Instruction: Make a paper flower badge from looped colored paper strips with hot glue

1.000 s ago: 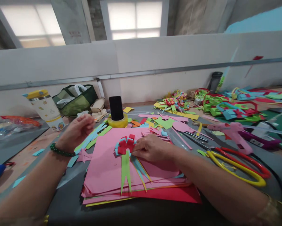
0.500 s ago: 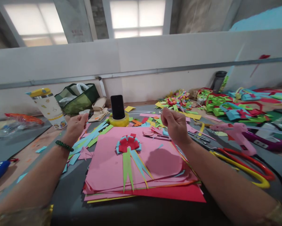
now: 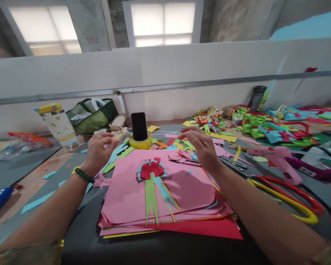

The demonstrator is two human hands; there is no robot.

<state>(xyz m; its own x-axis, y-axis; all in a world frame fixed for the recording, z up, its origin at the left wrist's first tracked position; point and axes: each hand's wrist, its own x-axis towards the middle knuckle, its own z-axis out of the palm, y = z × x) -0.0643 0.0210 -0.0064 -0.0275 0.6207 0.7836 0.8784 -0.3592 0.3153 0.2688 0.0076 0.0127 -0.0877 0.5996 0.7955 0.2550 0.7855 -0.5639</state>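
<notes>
A paper rosette with red and light blue loops lies on a stack of pink paper. Its green and light blue tails point toward me. My left hand hovers left of the stack's far corner, fingers apart and holding nothing. On the other side, my right hand is raised over the stack's far right corner, its fingers spread and nothing in them. Pink paper pieces lie near the right fingers. Beneath my left hand are light blue and green strips, partly hidden by it.
A phone stands in a yellow tape roll behind the stack. To the right lie scissors, a pink glue gun and heaps of paper pieces. A tumbler and green bag stand left.
Both hands have gone from closed fists to open fingers. My left hand has shifted slightly right and inward. The rosette stays on the stack.
</notes>
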